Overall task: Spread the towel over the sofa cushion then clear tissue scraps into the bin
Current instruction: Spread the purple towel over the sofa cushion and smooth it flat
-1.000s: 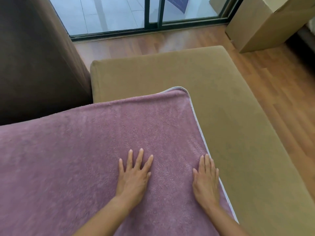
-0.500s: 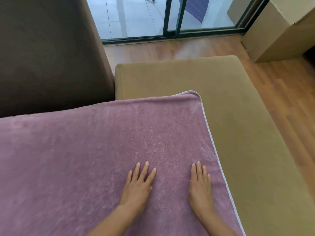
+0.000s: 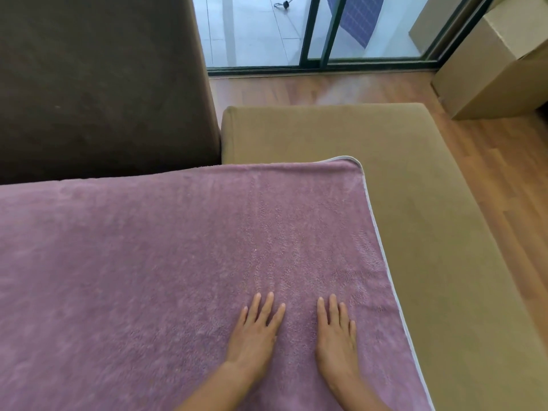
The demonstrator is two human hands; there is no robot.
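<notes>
A mauve towel (image 3: 166, 262) with a pale hem lies flat over the tan sofa cushion (image 3: 430, 232), covering its left part. Its far right corner sits near the middle of the view. My left hand (image 3: 255, 330) rests palm down on the towel, fingers spread a little. My right hand (image 3: 336, 333) lies flat beside it, close to the towel's right hem. Neither hand holds anything. No tissue scraps and no bin are in view.
The dark brown sofa back (image 3: 98, 81) rises at the upper left. Wooden floor (image 3: 504, 185) runs along the right of the cushion. A cardboard box (image 3: 489, 72) stands at the upper right by the glass sliding door (image 3: 314, 31).
Both hands have slid back toward me across the towel and come closer together. The view has shifted, so the sofa back and door now show more.
</notes>
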